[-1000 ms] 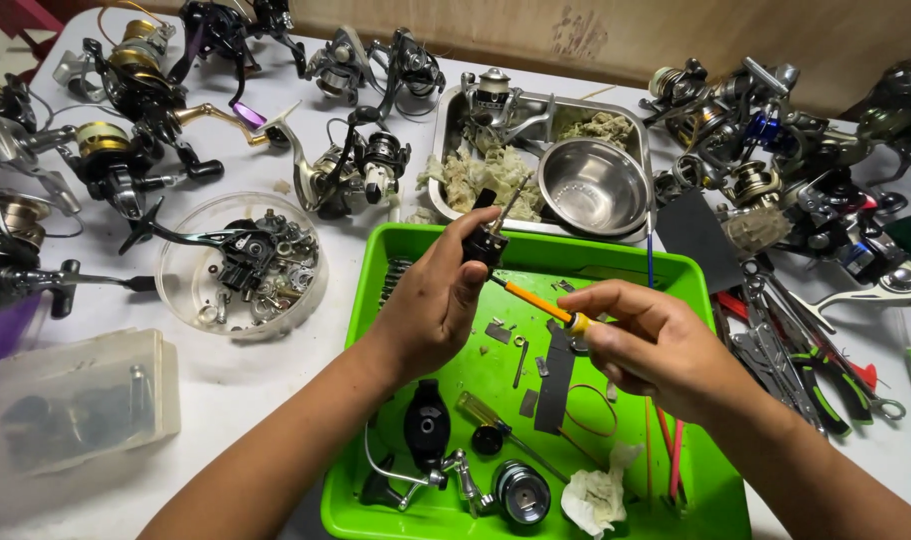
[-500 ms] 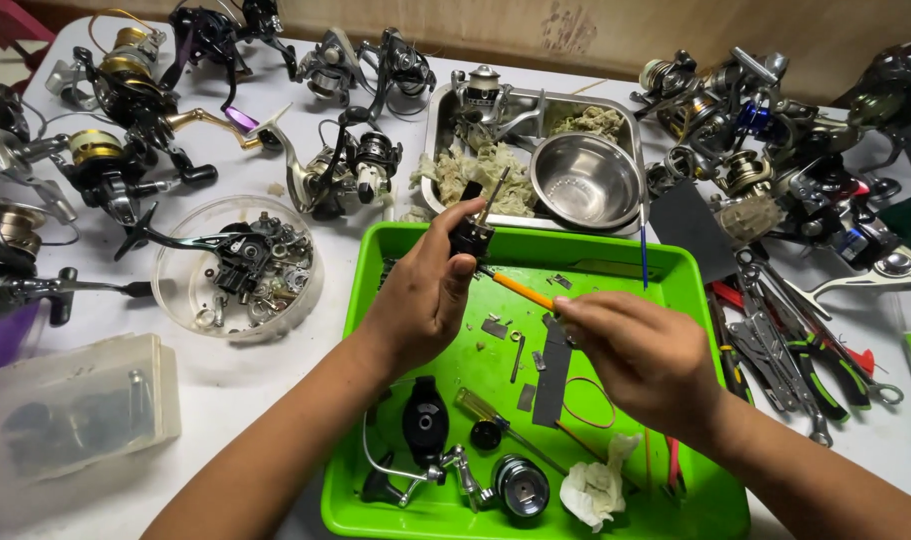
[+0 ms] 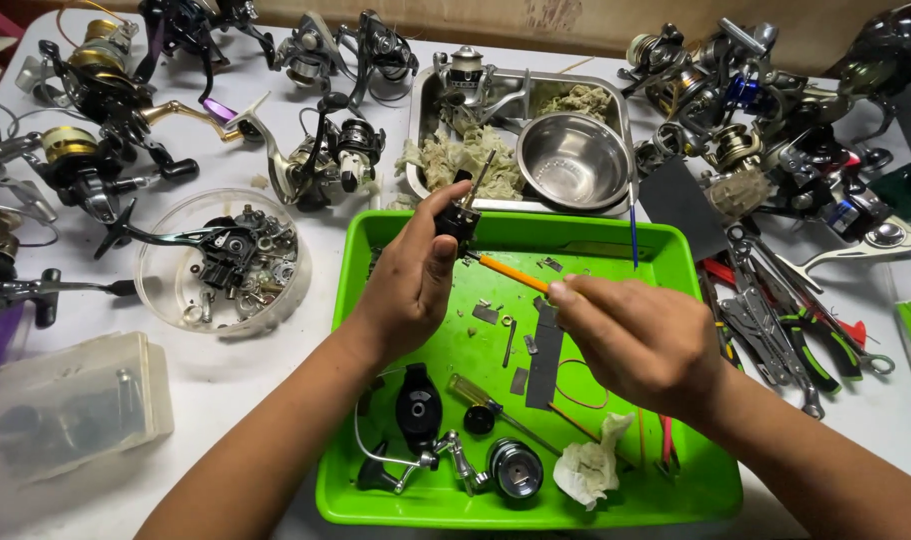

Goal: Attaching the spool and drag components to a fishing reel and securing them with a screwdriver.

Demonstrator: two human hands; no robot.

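My left hand holds a small black reel part with a thin metal shaft sticking up, over the far edge of the green tray. My right hand grips an orange-handled tool whose tip touches the black part from the right. In the tray below lie a black reel body, a bail wire with rotor, a round spool, a small screwdriver, dark flat strips and a crumpled tissue.
Several fishing reels crowd the back and left of the white table. A clear round bowl holds small parts. A metal tray holds rags and a steel bowl. Pliers and tools lie right; a clear plastic box sits front left.
Both hands have stayed over the tray; the right hand has shifted slightly left, keeping the orange tool's tip against the black part.
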